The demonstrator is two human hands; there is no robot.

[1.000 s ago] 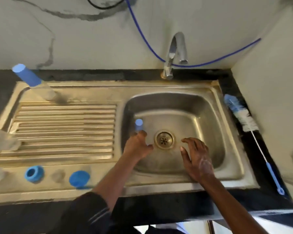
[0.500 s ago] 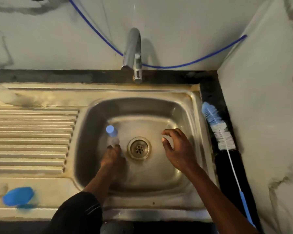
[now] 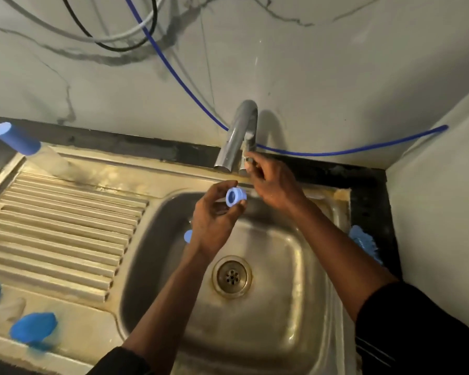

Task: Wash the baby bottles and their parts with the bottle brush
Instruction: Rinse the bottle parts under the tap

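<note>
Both hands have risen out of the sink [image 3: 152, 266] since a moment ago: the left hand [image 3: 214, 220] now pinches the blue bottle ring [image 3: 236, 196] between thumb and fingertips, its opening toward the camera, just in front of the tap spout [image 3: 236, 136]. The right hand [image 3: 271, 185], nearer the wall, has its fingers closed on the tap lever [image 3: 249, 147]. Beside the sink, the bottle brush [image 3: 364, 244] lies on the tabletop by the right forearm, so that hand is probably the one to fetch it.

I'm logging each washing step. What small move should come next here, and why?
Probably turn the tap handle to start the water. The right hand pinches it, no stream shows under the spout, and the left hand holds the blue ring close by, ready to rinse.
</note>
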